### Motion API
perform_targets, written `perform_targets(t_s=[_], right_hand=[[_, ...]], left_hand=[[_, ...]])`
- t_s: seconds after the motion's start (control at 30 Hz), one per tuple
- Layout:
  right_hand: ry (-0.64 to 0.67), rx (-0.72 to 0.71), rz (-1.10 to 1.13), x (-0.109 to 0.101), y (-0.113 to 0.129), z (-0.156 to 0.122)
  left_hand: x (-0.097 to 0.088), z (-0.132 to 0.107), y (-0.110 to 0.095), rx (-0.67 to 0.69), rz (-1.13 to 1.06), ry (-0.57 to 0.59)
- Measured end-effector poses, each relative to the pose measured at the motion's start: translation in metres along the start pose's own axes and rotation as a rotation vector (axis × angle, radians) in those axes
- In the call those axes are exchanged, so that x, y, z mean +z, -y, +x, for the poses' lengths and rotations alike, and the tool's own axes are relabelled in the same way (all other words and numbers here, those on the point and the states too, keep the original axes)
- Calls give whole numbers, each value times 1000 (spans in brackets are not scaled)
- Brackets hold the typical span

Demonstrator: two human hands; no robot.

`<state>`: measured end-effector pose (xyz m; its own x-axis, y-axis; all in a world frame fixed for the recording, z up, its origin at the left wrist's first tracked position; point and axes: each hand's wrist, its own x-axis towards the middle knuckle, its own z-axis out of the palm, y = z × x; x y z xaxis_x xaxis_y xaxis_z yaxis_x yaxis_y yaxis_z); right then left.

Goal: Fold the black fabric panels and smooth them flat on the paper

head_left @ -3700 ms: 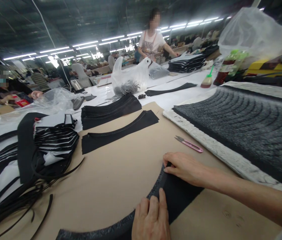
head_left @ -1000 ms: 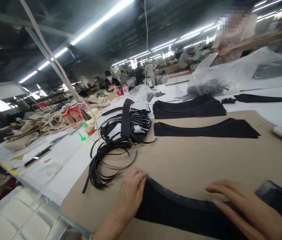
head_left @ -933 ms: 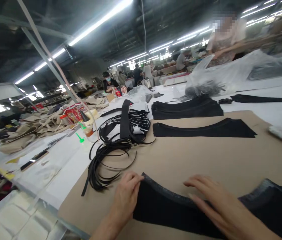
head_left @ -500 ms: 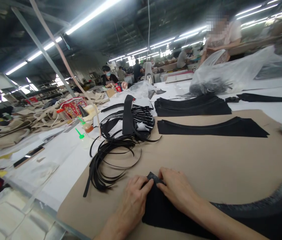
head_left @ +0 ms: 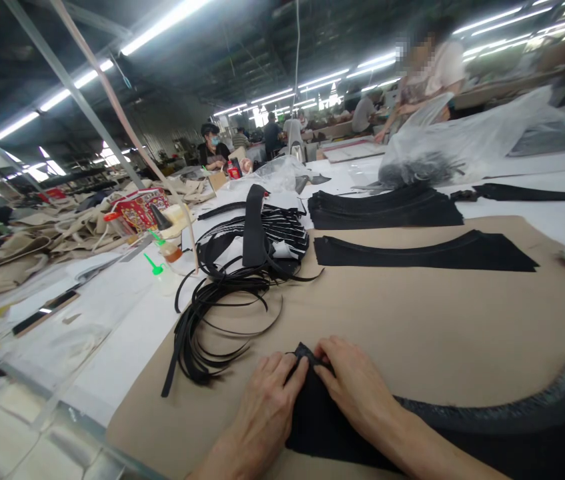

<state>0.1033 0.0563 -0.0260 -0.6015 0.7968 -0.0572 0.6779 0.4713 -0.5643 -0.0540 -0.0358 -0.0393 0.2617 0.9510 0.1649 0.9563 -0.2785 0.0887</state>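
A long black panel [head_left: 332,437], of fabric or thin leather, lies along the near edge of the tan board [head_left: 412,327]. Its curved upper edge is greyish and rough toward the right. My left hand [head_left: 269,400] pinches the panel's upper left corner between thumb and fingers. Close beside it, my right hand [head_left: 355,380] grips the same edge, thumb and fingertips closed on it. A small fold of the corner shows between the two hands. My right forearm covers part of the panel's middle.
Black strips [head_left: 207,327] lie coiled left of my hands, with a stack of black pieces [head_left: 282,233] behind. Further black panels [head_left: 427,253] rest on the board's far side. Green-tipped bottles [head_left: 165,247] stand left. A plastic bag [head_left: 482,133] and co-workers [head_left: 427,73] are farther back.
Both hands stay on the panel's corner, with the fingers shifted only slightly. The view has moved a little, and a co-worker at the back right has leaned to the left.
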Motion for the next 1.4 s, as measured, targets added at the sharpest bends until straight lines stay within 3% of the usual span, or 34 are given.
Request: perform_targets(t_s=[0.37,0.73,0.9,1.13,1.4], right_hand=[[-172,-155,-71,20,-8,-13],[-451,-347,-202,31,-11,-17],[-413,-324,-216,32,-10,-16],[-336,-236,-66,28,-13,-17],[-292,-259,-133,25,-12,-20]], left_hand=[[-2,1,-2,-9,31,38],[1,-1,-1,-60,-42,56],[-2,-1,0,-74,-56,73],[-3,-2,-1,-97,-51,74],[-3,-3,-2,-105,-60,66]])
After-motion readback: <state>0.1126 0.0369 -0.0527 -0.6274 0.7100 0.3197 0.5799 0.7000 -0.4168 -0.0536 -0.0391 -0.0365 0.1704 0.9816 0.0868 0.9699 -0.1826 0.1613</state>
